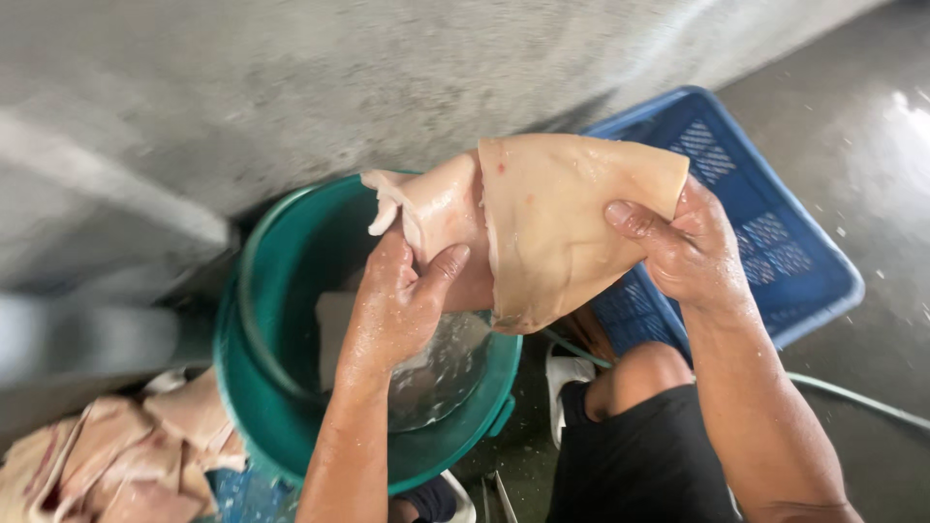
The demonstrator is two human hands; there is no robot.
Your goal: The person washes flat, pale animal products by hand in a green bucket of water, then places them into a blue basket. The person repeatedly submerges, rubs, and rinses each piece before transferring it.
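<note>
**poster_a:** ok so what's actually being held over the green bucket (pixel 291 407)? Texture looks odd.

**poster_b:** A big flap of pale raw pig skin (pixel 552 223), smooth and waxy, creamy-pink, roughly triangular with a curled lower edge. It's held up just above the bucket's far rim, not touching it. A thinner, ragged strip is seen hanging off the end that sits over the bucket.

**poster_a:** And the hands?

**poster_b:** The left hand (pixel 397 300) is closed around the narrow, thicker end, thumb pressed up against the skin, right over the bucket's mouth. It's wet and shiny. The right hand (pixel 683 242) is clamped on the wide end, thumb laid flat across the front face, fingers hidden behind it, off to the right of the bucket.

**poster_a:** Bucket itself?

**poster_b:** Round, glossy teal plastic with a thick rolled rim. Water is seen inside, rippled and glinting, with something pale and flat sunk in it.

**poster_a:** Anything else around it?

**poster_b:** Right of the bucket, a blue plastic crate (pixel 775 242) with a perforated grid floor and rounded corners is set on wet grey concrete. At the bucket's lower left, a heap of more skin pieces (pixel 116 455) is piled up, folded and pinkish. A thin green hose (pixel 852 399) is laid across the floor to the right, past a bare knee.
</note>
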